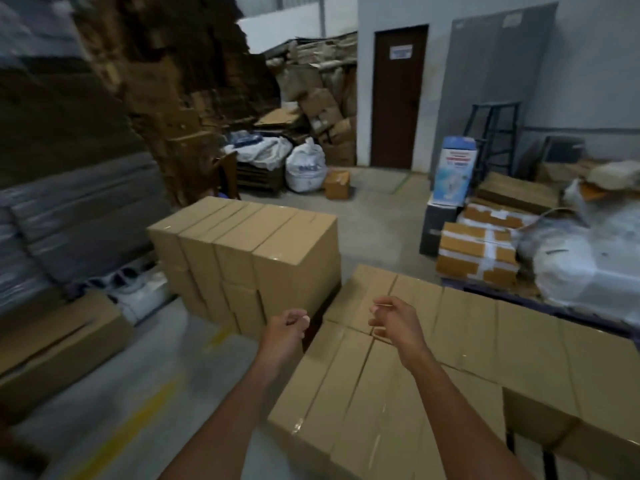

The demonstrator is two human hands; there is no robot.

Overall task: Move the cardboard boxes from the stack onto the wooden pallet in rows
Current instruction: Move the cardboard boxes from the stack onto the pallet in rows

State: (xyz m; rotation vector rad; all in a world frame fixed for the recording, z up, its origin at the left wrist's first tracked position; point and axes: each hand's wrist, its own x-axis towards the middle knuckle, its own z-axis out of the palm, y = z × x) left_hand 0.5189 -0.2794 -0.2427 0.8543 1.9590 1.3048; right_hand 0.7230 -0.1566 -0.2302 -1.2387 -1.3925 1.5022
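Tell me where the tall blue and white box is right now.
The blue and white box stands upright on the right of the head view, on a black box, between the brown door and the blue stepladder.

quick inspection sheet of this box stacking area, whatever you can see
surface: concrete floor with a painted yellow line; wooden pallet not visible
job's things: near boxes lying flat in rows; far boxes in a stacked block beyond
clutter: white sack, small box on the floor, taped boxes at right, cardboard heap
grippers: left hand and right hand loosely curled, holding nothing
cables: nothing seen
surroundings: brown door, blue ladder frame
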